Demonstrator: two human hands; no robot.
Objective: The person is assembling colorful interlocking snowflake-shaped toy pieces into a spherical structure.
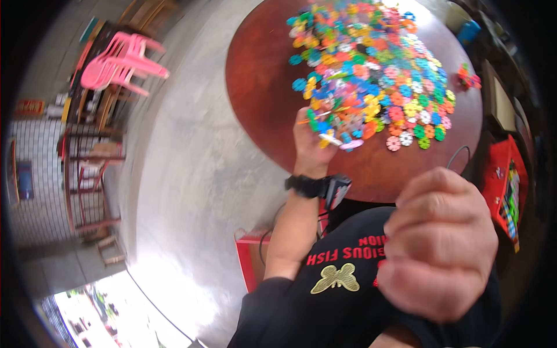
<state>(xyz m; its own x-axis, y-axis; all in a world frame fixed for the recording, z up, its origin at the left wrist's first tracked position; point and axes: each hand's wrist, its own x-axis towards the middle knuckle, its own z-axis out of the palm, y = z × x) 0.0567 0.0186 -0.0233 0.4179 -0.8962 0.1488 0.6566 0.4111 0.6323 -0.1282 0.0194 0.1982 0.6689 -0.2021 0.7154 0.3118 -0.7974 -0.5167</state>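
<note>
A round, reddish-brown wooden surface (261, 87) took up much of my view, glossy and catching glare at its far edge. Across its middle spread a thick heap of flower-shaped plastic discs (406, 95) in red, yellow, green, blue, white and pink; a small red cluster (467, 78) sat apart, towards the right edge. The person's left hand (314, 148), a black strap (307, 185) round its wrist, was part-curled against the near-left side of the heap, its thumb raised beside a jumble of discs. Its fingers were hidden, so I couldn't tell how firmly it held any. The right hand (440, 243) hung in front of the chest, blurred and curled closed; I couldn't tell whether anything was inside it.

Around them ran a pale concrete floor (185, 145), with pink plastic chairs (119, 64) over to the left and a white tiled wall (43, 168) beyond. An open red box (498, 168) stood to the right.

The only clear writing was red lettering (342, 252) on the person's black shirt (272, 316), upside down above a gold butterfly (335, 278) and partly covered by the right hand.
</note>
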